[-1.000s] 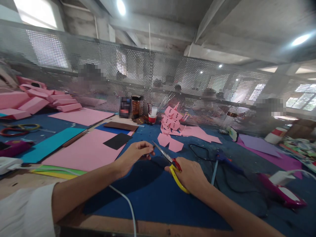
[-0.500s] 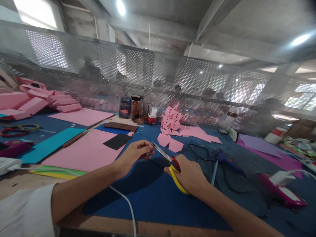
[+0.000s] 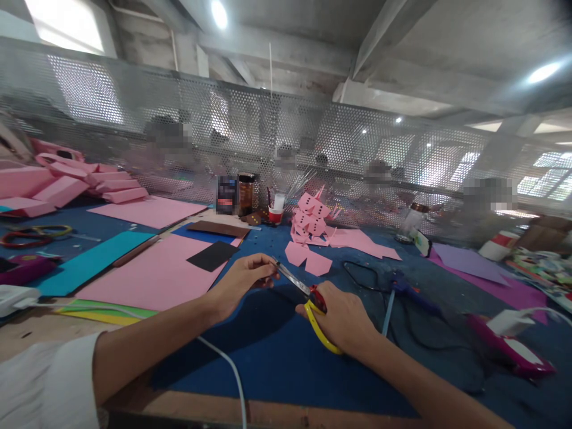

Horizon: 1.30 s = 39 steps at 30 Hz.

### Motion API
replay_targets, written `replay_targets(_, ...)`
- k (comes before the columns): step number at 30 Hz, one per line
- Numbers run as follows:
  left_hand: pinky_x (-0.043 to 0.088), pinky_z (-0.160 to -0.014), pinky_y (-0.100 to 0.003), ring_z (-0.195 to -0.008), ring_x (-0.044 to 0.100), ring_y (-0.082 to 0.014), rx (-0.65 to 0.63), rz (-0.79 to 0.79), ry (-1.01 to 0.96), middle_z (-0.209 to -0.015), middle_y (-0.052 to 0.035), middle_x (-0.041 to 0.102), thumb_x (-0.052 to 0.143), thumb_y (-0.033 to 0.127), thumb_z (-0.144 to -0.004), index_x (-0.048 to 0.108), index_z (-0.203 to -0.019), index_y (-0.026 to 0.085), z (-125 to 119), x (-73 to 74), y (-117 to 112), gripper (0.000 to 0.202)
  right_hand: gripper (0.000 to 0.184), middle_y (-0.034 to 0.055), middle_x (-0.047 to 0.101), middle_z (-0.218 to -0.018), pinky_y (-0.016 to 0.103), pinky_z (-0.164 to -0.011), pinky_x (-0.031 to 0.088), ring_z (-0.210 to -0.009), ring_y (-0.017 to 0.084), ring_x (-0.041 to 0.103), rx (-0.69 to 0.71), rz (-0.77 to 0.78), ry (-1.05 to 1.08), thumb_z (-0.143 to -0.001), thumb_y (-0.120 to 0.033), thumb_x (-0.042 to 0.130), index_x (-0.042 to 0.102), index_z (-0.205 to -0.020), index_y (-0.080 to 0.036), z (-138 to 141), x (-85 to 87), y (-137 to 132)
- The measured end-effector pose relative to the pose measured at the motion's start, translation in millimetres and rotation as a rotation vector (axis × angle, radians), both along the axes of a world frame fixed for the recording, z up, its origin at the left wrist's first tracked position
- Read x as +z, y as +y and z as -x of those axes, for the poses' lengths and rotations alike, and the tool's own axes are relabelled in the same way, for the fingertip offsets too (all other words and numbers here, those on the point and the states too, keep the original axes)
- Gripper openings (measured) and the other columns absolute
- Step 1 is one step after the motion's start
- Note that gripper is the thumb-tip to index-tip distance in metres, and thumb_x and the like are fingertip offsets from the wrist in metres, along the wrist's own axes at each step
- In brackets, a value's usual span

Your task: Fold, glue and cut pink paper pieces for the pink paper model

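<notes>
My right hand (image 3: 346, 316) is wrapped round the handles of a pair of scissors (image 3: 322, 330) with yellow and red grips. Their metal blades point up and left, and the tips come close to my left fingertips. My left hand (image 3: 250, 275) is closed in a pinch over the dark blue mat (image 3: 268, 363). A tiny dark bit shows by the blade tips; what the left fingers hold is too small to name. Just left of that hand lies a black paper piece (image 3: 213, 255) on pink sheets (image 3: 152, 274). Pink cut-out pieces (image 3: 308, 257) lie beyond the scissors.
A blue glue gun (image 3: 409, 292) with its cord lies right of my right hand. Farther right are a magenta power strip (image 3: 512, 345) and purple sheets (image 3: 473, 262). Folded pink paper (image 3: 67, 179) is heaped at left. A perforated metal screen (image 3: 254, 131) stands behind.
The scissors' blades have shifted slightly at the tips, near my left fingers. Both hands stay in almost the same place.
</notes>
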<state>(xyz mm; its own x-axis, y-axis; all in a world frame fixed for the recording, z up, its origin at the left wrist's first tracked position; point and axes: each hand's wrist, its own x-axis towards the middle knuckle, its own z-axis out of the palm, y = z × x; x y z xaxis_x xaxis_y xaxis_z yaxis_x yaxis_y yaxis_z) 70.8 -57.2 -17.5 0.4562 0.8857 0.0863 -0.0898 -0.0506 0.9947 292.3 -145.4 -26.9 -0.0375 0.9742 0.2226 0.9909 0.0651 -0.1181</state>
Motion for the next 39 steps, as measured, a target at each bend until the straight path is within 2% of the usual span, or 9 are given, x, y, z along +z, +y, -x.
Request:
replay_targets(7, 0.043, -0.068, -0.027, -0.070, 0.056, -0.0133, -0.011, -0.003, 0.014, -0.083, -0.0030, 0.068, 0.065, 0.027, -0.082, 0.066, -0.089, 0.017, -0.4, 2.1, -2.2, 0.012, 0.045, 0.0013, 0.066, -0.073, 0.029, -0.055, 0.021, -0.073, 0.024, 0.068, 0.030, -0.001, 0.007, -0.088, -0.066, 0.054, 0.056, -0.088, -0.021, 0.6, 0.3, -1.9)
replay_targets(22, 0.043, -0.070, -0.026, -0.072, 0.057, -0.0131, -0.025, -0.007, 0.023, -0.084, -0.0024, 0.068, 0.065, 0.029, -0.083, 0.065, -0.085, 0.017, 0.4, -1.8, -1.1, 0.013, 0.053, 0.0023, 0.066, -0.072, 0.030, -0.055, 0.020, -0.071, 0.023, 0.069, 0.038, 0.007, -0.064, -0.093, -0.070, 0.038, 0.057, -0.082, -0.021, -1.2, -1.7, 0.0)
replay_targets(32, 0.043, -0.070, -0.027, -0.072, 0.057, -0.0137, -0.024, -0.008, 0.042, -0.084, -0.0024, 0.067, 0.065, 0.031, -0.083, 0.064, -0.085, 0.017, -0.5, 0.5, -1.2, 0.014, 0.053, 0.0031, 0.066, -0.071, 0.031, -0.055, 0.019, -0.070, 0.023, 0.068, 0.030, -0.009, -0.068, -0.094, -0.069, 0.038, 0.058, -0.082, -0.021, -0.9, 0.0, -0.6)
replay_targets(39, 0.043, -0.071, -0.027, -0.072, 0.057, -0.0142, -0.022, 0.000, 0.067, -0.085, -0.0025, 0.068, 0.065, 0.035, -0.083, 0.062, -0.082, 0.018, 0.0, 0.1, -1.0, 0.017, 0.052, 0.0031, 0.068, -0.073, 0.031, -0.055, 0.018, -0.071, 0.024, 0.069, 0.019, 0.004, -0.041, -0.091, -0.070, 0.045, 0.060, -0.083, -0.021, -2.0, 0.4, -0.2)
